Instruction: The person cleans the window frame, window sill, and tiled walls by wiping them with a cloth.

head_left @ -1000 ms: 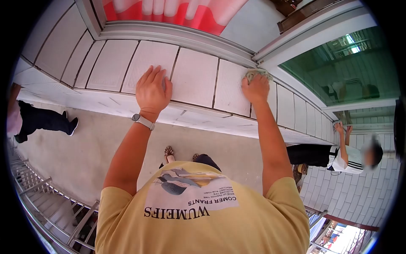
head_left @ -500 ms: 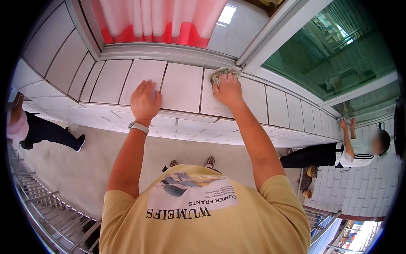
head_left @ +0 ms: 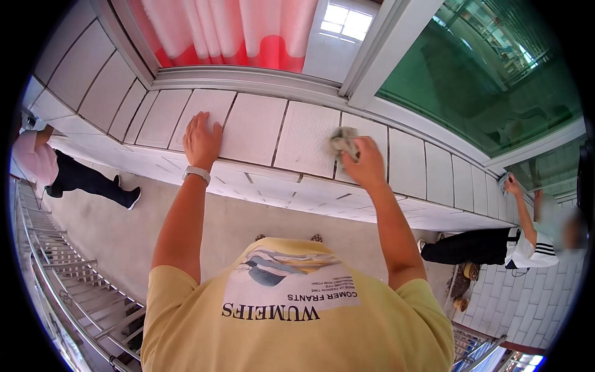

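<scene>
My left hand (head_left: 202, 141) lies on the white tiled window sill (head_left: 254, 127), fingers stretched out and palm down, with a watch (head_left: 197, 172) on that wrist. Farther right, my right hand (head_left: 367, 162) is closed on a crumpled grey-green cloth (head_left: 343, 141), pressed against the sill tiles over a joint. The cloth is slightly blurred, and the right fingertips are partly hidden against it.
Behind the sill run the window frame (head_left: 248, 79), a pink and red curtain (head_left: 260, 31) and green glass (head_left: 477, 80). One person (head_left: 527, 248) reaches to the window at right; another (head_left: 80, 170) stands at left. Metal railing (head_left: 74, 279) is at lower left.
My right hand has drawn the cloth away from the window frame, toward the sill's front edge and a little right. My left hand stays on the sill. The view has shifted slightly.
</scene>
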`<act>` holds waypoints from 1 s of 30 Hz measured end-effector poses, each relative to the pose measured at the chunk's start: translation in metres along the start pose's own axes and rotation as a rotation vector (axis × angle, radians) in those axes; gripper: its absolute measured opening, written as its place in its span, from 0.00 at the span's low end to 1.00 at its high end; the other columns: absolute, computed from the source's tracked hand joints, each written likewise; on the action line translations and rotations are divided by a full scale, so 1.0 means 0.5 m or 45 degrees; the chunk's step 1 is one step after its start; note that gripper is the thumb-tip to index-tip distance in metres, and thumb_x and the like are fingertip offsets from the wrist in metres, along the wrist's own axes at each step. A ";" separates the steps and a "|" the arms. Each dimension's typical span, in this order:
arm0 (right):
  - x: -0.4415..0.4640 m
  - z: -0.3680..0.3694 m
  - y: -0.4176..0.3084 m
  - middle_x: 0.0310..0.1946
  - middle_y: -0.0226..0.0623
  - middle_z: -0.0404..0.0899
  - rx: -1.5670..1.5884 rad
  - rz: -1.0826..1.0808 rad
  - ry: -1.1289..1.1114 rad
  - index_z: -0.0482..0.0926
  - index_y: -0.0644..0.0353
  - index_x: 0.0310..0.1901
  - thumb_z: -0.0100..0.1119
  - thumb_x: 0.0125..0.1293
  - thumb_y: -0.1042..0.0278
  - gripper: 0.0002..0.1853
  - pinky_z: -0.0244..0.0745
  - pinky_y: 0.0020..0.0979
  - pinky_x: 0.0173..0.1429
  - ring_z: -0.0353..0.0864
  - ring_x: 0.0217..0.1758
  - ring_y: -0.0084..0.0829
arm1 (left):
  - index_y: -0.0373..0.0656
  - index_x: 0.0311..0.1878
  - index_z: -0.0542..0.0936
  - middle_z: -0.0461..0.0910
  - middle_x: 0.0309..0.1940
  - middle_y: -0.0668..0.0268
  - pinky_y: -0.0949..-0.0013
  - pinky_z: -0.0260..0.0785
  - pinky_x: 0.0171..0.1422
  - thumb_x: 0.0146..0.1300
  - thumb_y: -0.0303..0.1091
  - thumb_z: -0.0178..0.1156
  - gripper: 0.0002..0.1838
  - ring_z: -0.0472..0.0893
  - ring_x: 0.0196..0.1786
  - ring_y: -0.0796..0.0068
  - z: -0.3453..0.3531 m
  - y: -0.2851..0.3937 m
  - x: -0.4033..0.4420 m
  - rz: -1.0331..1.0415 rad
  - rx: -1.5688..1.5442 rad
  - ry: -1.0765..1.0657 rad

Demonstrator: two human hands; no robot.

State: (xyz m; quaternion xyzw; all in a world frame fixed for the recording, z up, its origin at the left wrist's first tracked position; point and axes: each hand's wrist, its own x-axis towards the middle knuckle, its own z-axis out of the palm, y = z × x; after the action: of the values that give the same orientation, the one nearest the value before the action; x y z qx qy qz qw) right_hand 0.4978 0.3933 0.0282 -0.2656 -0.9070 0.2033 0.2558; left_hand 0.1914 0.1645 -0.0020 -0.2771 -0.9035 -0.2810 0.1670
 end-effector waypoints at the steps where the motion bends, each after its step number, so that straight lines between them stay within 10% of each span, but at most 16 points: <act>1: 0.001 -0.011 0.029 0.42 0.46 0.75 -0.050 -0.005 0.121 0.74 0.62 0.40 0.64 0.48 0.67 0.17 0.70 0.42 0.51 0.73 0.47 0.48 | 0.44 0.52 0.77 0.74 0.58 0.60 0.58 0.62 0.65 0.58 0.40 0.57 0.20 0.70 0.63 0.60 0.000 0.002 0.002 0.008 0.030 0.002; 7: 0.048 -0.097 0.144 0.42 0.45 0.75 -0.291 0.006 0.596 0.76 0.60 0.39 0.64 0.45 0.70 0.16 0.69 0.42 0.53 0.72 0.49 0.48 | 0.44 0.51 0.77 0.76 0.56 0.61 0.57 0.63 0.63 0.58 0.41 0.57 0.19 0.72 0.61 0.60 -0.009 0.014 0.003 -0.002 0.113 0.007; 14: 0.138 -0.056 0.132 0.25 0.31 0.80 -0.306 0.308 0.238 0.80 0.50 0.32 0.64 0.54 0.58 0.08 0.73 0.38 0.35 0.80 0.30 0.38 | 0.45 0.52 0.78 0.76 0.57 0.61 0.58 0.62 0.63 0.58 0.41 0.56 0.19 0.71 0.62 0.61 -0.008 0.012 0.005 -0.012 0.091 -0.010; 23: 0.192 0.017 0.106 0.23 0.30 0.79 -0.384 -0.122 0.435 0.79 0.51 0.25 0.67 0.51 0.54 0.11 0.72 0.36 0.30 0.79 0.27 0.37 | 0.45 0.52 0.78 0.75 0.57 0.62 0.58 0.61 0.64 0.57 0.41 0.56 0.20 0.70 0.63 0.62 -0.010 0.010 0.003 -0.042 0.067 -0.014; 30: 0.179 0.019 0.153 0.20 0.29 0.79 -0.397 0.073 0.489 0.79 0.49 0.23 0.70 0.48 0.51 0.13 0.72 0.36 0.28 0.79 0.24 0.36 | 0.45 0.52 0.78 0.76 0.57 0.62 0.58 0.61 0.64 0.58 0.41 0.57 0.20 0.70 0.63 0.62 -0.009 0.006 0.005 -0.010 0.053 -0.021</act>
State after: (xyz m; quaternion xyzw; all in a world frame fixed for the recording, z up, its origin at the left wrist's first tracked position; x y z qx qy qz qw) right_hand 0.4561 0.5027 0.0140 -0.3611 -0.8544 0.0140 0.3735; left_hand 0.1919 0.1647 0.0039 -0.2721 -0.9116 -0.2608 0.1643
